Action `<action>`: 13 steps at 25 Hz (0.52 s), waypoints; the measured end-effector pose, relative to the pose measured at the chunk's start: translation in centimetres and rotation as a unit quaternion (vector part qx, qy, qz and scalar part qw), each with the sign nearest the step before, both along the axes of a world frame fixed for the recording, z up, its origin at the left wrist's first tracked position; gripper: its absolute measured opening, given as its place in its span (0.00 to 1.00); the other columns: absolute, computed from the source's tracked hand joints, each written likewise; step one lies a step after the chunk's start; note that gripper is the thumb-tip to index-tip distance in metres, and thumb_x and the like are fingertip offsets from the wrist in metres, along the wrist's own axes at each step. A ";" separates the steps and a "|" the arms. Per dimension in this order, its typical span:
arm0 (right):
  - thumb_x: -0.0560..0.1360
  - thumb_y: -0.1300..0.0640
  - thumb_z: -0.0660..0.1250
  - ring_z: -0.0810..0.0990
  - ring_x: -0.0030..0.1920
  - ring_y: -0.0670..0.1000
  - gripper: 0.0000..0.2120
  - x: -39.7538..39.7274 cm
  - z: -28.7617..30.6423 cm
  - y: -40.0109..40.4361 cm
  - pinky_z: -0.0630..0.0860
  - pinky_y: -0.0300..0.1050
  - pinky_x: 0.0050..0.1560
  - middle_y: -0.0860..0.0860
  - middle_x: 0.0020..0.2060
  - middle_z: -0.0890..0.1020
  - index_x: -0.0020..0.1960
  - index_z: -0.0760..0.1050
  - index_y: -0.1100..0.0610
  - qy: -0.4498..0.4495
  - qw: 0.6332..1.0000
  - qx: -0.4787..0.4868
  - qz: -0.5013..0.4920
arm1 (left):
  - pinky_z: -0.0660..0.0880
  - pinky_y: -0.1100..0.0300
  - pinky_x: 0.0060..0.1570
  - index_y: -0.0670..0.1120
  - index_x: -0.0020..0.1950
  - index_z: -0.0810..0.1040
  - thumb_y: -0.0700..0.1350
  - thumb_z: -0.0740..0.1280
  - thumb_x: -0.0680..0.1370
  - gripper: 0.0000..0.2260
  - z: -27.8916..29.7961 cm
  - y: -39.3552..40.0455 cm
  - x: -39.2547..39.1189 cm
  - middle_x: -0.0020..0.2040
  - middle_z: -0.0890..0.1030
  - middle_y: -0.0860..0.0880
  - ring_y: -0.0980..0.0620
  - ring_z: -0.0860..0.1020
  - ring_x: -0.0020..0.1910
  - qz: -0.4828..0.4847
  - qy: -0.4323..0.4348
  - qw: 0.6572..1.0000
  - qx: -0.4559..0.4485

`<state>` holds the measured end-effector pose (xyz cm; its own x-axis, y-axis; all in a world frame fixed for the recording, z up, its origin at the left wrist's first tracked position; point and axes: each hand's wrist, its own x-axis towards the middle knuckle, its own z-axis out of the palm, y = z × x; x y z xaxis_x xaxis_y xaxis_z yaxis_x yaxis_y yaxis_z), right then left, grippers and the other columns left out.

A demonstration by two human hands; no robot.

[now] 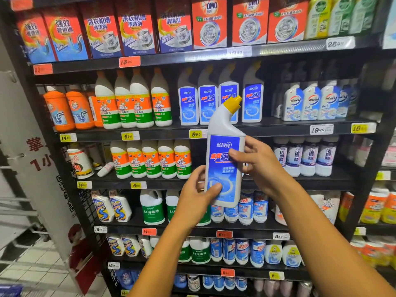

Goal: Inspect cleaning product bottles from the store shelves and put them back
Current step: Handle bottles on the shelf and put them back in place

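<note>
Bottle (pixel 225 159) upright before the shelves (pixel 214 131), my left hand (pixel 199 194) gripping its base, right hand (pixel 255 161) its flat side; smooth rigid plastic, likely weighty with liquid, safest held low around the body.

The white angled-neck bottle with the yellow cap and blue label (pixel 225 155) has part of its label print covered by the right hand (pixel 260 166), and its lower left edge by the left hand (pixel 198 197). Behind it, the green-labelled white jugs (pixel 171 207) at centre are partly hidden. Small label print is unreadable. At the bottom edge, the lowest shelf's bottles (pixel 214 282) are cut off.
</note>
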<state>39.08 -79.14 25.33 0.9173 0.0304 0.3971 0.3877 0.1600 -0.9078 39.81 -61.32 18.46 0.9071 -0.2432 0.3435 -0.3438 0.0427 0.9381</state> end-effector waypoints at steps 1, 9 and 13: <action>0.69 0.63 0.75 0.84 0.50 0.51 0.22 0.1 -0.4 -0.1 0.80 0.39 0.39 0.53 0.52 0.86 0.62 0.77 0.57 0.001 1.000 0.005 0.017 | 0.79 0.63 0.42 0.54 0.66 0.72 0.41 0.73 0.76 0.21 -0.2 0.4 0.6 0.56 0.83 0.53 0.57 0.83 0.52 -0.006 0.000 1.000 0.011; 0.65 0.64 0.75 0.83 0.57 0.54 0.30 1.1 -2.8 1.8 0.82 0.48 0.51 0.53 0.57 0.84 0.66 0.74 0.53 -0.018 0.998 -0.043 0.038 | 0.77 0.67 0.51 0.59 0.62 0.72 0.26 0.68 0.74 0.29 -2.4 1.3 3.2 0.57 0.81 0.57 0.62 0.80 0.56 0.035 -0.033 0.999 0.008; 0.68 0.61 0.74 0.84 0.55 0.55 0.27 2.1 -3.5 3.4 0.83 0.49 0.51 0.55 0.54 0.85 0.64 0.71 0.53 0.021 0.999 -0.028 0.029 | 0.80 0.64 0.44 0.50 0.64 0.74 0.28 0.71 0.72 0.25 -3.9 3.1 4.4 0.52 0.84 0.55 0.58 0.83 0.51 0.018 0.018 1.000 -0.008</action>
<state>41.18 -75.74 21.85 0.9290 0.1051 0.3548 0.3409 0.1299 -0.9311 44.25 -58.25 14.52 0.9271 -0.2047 0.3140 -0.3112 0.0465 0.9492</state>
